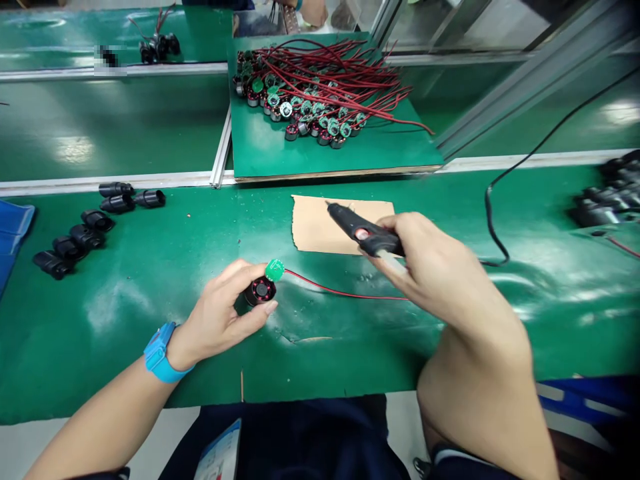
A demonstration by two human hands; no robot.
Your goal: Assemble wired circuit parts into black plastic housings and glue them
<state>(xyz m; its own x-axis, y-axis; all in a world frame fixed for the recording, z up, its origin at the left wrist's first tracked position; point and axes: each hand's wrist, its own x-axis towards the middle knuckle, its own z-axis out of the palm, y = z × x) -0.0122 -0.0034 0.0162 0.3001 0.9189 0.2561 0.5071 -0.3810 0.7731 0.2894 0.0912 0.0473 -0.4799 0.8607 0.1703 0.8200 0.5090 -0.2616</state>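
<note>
My left hand [225, 303], with a blue band [163, 353] on its wrist, pinches a small round motor [261, 291] between thumb and fingers. A round green circuit board [275, 269] stands tilted at the motor's upper edge, by my fingertips. From the board a thin red wire [340, 292] runs right toward my other wrist. In my right hand [440, 267] is a black glue gun [361, 232], its nozzle pointing up and left. A pale glue stick [393, 261] shows at the gun's back. The gun is over a piece of tan cardboard [320, 227], apart from the motor.
Several black plastic housings [86, 236] lie on the left beside a blue tray [13, 230]. A raised green board [340, 160] at the back bears piled motors with red wires [340, 73]. A black cord [493, 207] crosses the right side, near dark parts [607, 200].
</note>
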